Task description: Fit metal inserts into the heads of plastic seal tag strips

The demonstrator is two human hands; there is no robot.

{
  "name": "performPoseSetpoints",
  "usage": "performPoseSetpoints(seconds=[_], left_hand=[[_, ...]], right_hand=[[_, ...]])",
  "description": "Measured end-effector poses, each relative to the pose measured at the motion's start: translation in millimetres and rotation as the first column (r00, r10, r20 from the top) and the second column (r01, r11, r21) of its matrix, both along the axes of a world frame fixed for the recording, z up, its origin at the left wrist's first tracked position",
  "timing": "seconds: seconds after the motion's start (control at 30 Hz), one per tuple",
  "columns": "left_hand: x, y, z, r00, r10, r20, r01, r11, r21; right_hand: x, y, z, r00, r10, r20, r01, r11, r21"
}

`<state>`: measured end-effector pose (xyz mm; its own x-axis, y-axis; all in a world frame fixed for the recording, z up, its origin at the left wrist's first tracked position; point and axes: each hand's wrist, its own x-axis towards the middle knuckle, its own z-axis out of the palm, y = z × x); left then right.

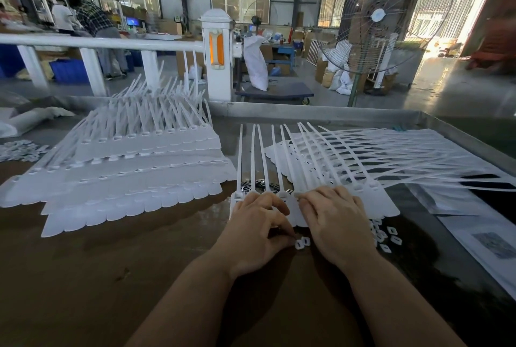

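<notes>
A sheet of joined white seal tag strips [388,201] lies flat in front of me, tails pointing away. My left hand [257,223] rests on its left heads, fingers curled, thumb and fingertips pinching small white insert pieces [302,243] at the sheet's near edge. My right hand [332,221] lies palm down on the sheet, its fingertips pressing at a strip head [297,194]. Dark metal inserts [258,186] lie loose between the tails just beyond my left hand. More small white pieces [386,236] are scattered to the right of my right hand.
Stacked sheets of strips [134,176] cover the table's left side, with more crossed strips [391,153] at the right. Small white parts [19,149] are heaped at the far left. Papers [485,237] lie at the right edge. A raised metal rim [307,110] bounds the table; a floor fan [377,16] stands behind.
</notes>
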<state>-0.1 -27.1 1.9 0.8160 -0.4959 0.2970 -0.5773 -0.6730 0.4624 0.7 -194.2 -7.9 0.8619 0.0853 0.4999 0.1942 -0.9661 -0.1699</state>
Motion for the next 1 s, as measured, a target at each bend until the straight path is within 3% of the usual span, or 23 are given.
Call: performPoseSetpoints(seconds=[0.3,0.43,0.57,0.63,0.83,1.0], left_hand=[[-0.7,0.3,-0.7,0.999,-0.007,0.035,0.009,0.998,-0.069],[2.3,0.7,-3.9,0.972,0.222,0.071,-0.197,0.946,-0.256],[7.3,2.9,-6.1,0.865,0.501,-0.028,-0.469,0.789,-0.397],[9.3,4.0,-6.6,0.853,0.514,-0.091,-0.500,0.755,-0.424],[11.2,4.7,-7.8,0.871,0.480,-0.107,-0.481,0.787,-0.386],[11.2,6.9,-6.8,0.839,0.530,-0.123,-0.522,0.720,-0.457]], right_hand=[[-1.5,-1.7,0.8,0.998,0.062,0.005,-0.062,0.995,0.076],[-1.9,-1.7,0.5,0.999,0.051,-0.001,-0.051,0.996,0.079],[-3.1,-2.2,0.7,0.999,0.049,0.001,-0.049,0.995,0.086],[-3.1,-2.1,1.3,0.999,0.049,0.008,-0.049,0.994,0.094],[-3.4,-2.8,3.7,0.998,0.054,-0.014,-0.053,0.995,0.085],[-4.4,-3.6,4.2,0.992,0.096,-0.081,-0.089,0.993,0.079]])
